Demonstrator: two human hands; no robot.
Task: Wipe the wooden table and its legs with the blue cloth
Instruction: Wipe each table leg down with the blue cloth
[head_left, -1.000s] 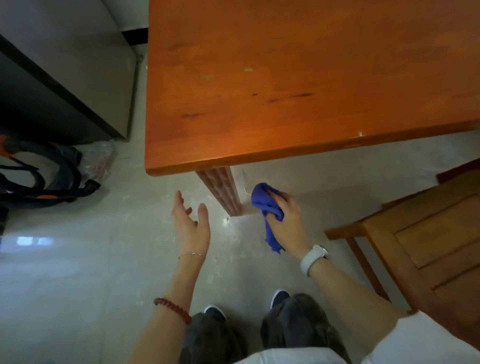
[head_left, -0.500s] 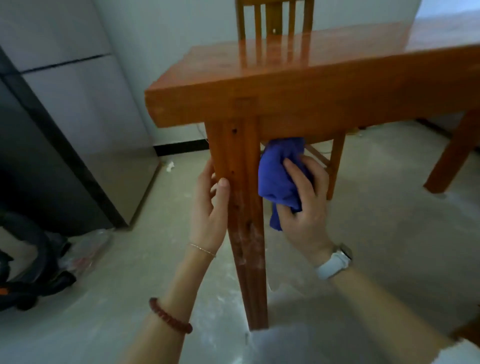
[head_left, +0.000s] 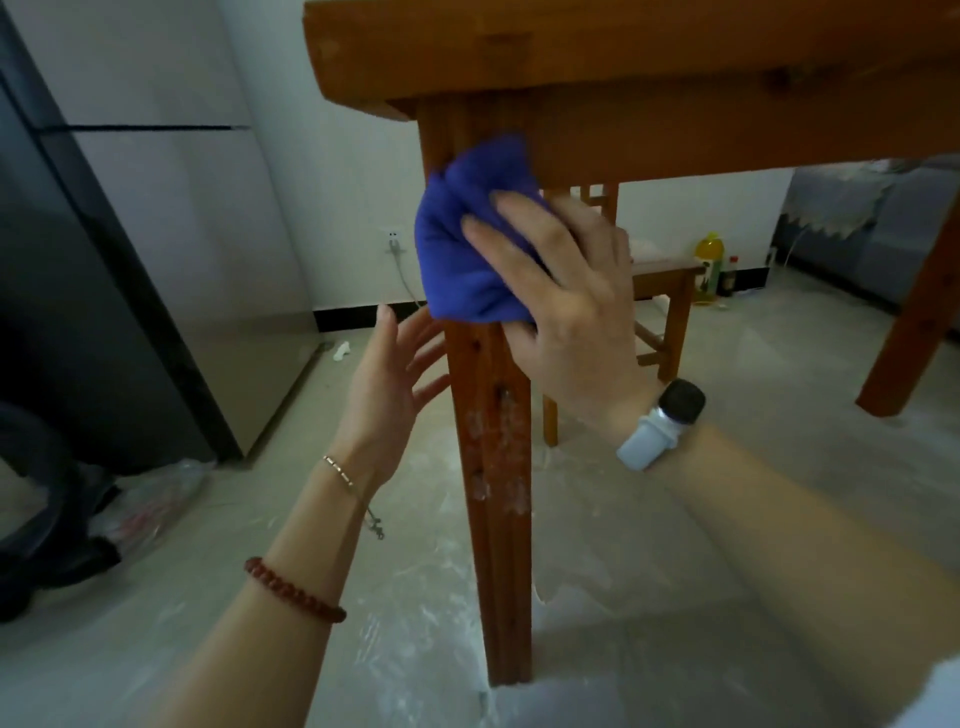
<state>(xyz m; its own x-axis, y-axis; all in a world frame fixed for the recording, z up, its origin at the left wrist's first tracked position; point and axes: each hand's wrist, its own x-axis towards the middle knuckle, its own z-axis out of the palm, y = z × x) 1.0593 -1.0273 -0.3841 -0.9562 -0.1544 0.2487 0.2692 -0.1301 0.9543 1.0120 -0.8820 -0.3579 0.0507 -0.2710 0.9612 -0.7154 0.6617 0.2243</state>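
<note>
Blue cloth (head_left: 467, 244) pressed on table leg (head_left: 493, 441) by right hand (head_left: 566, 312); left hand (head_left: 384, 379) open, empty

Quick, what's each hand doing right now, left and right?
Left hand: open, fingers spread, holding nothing, beside the table leg.
Right hand: pressing the blue cloth against the top of that leg.

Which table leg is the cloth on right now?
The near corner leg, centre frame: the right hand presses the blue cloth against its top. The far leg at right is untouched.
</note>
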